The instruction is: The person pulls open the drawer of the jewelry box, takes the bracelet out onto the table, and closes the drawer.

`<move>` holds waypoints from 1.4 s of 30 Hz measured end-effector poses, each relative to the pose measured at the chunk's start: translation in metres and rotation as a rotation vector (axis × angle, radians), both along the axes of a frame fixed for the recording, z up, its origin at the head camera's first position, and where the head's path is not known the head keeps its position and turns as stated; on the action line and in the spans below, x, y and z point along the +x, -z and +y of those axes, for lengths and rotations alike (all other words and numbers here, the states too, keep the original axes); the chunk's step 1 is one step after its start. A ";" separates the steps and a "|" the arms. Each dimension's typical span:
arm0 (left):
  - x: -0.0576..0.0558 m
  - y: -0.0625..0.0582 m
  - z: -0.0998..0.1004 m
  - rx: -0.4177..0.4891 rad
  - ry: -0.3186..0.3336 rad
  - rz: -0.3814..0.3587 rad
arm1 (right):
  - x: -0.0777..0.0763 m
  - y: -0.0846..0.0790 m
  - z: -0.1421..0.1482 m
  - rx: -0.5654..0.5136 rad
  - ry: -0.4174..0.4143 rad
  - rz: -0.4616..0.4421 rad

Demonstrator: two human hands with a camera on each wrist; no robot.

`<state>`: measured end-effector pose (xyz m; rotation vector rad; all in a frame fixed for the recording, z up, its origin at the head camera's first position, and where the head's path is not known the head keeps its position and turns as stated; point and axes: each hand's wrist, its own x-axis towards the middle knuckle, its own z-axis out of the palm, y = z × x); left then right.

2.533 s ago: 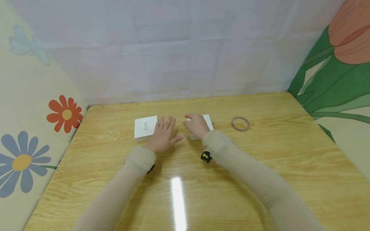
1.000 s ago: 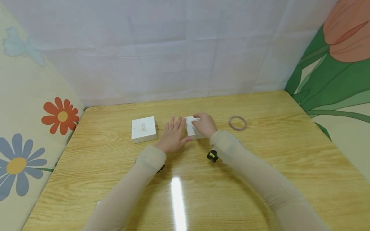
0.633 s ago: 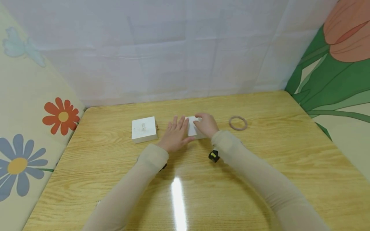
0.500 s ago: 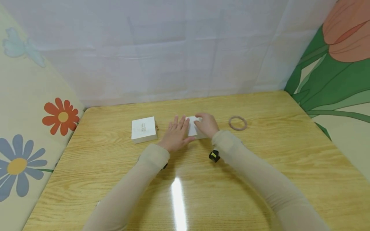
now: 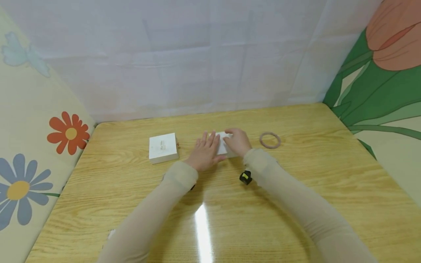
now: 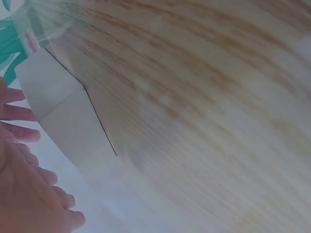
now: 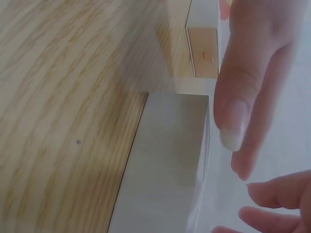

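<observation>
A small white box (image 5: 222, 147) stands on the table between the two hands. My left hand (image 5: 204, 153) lies at its left edge with straight, slightly spread fingers. Over the box's right part is my right hand (image 5: 239, 141), its fingers loosely bent and covering that side. In the right wrist view, these fingers show apart above the box's top, and nothing is seen between them. A second white box (image 5: 163, 147), with gold lettering on top and a small brownish tab on its right side, stands farther left, untouched.
A mauve-brown ring (image 5: 270, 147) lies on the wooden table (image 5: 296, 182) to the right of the hands. Near my left sleeve a small white item (image 5: 112, 233) is partly hidden. A white cloth (image 5: 197, 73) hangs behind the table.
My left hand has slid right, from beside the left box to the middle box's left edge. My right hand has shifted slightly right over the middle box.
</observation>
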<state>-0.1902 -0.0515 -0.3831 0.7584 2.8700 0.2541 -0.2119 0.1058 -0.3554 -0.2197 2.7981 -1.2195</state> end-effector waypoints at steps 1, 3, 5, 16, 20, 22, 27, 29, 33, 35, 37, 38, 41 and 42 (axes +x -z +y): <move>-0.001 0.001 0.001 -0.003 -0.001 -0.001 | 0.000 0.000 0.000 0.002 0.000 0.004; -0.002 0.001 0.002 -0.002 -0.003 -0.003 | -0.001 0.000 0.001 0.003 0.004 0.010; -0.002 0.002 0.003 -0.006 -0.007 0.002 | -0.001 0.000 0.002 0.003 0.010 0.011; -0.011 0.007 0.009 -0.079 -0.028 0.039 | -0.007 0.004 0.009 0.005 0.047 -0.029; -0.015 0.005 0.012 -0.102 -0.031 0.020 | -0.008 0.005 0.013 -0.012 0.050 -0.058; -0.016 0.005 0.013 -0.109 -0.035 0.010 | -0.009 0.006 0.015 -0.014 0.050 -0.060; -0.020 0.007 0.017 -0.118 -0.046 -0.010 | -0.011 0.009 0.019 -0.023 0.054 -0.061; -0.022 0.007 0.019 -0.122 -0.047 -0.015 | -0.012 0.010 0.020 -0.023 0.057 -0.061; -0.024 0.008 0.023 -0.129 -0.046 -0.019 | -0.013 0.013 0.025 -0.017 0.058 -0.043; -0.026 0.009 0.024 -0.134 -0.051 -0.027 | -0.015 0.015 0.026 -0.016 0.063 -0.039; -0.028 0.010 0.025 -0.132 -0.059 -0.035 | -0.016 0.016 0.028 -0.017 0.069 -0.041; -0.029 0.011 0.026 -0.133 -0.063 -0.041 | -0.016 0.016 0.028 -0.015 0.074 -0.045; -0.030 0.012 0.027 -0.140 -0.075 -0.049 | -0.018 0.016 0.030 -0.001 0.085 -0.067; -0.031 0.013 0.027 -0.142 -0.078 -0.052 | -0.019 0.017 0.031 0.007 0.084 -0.075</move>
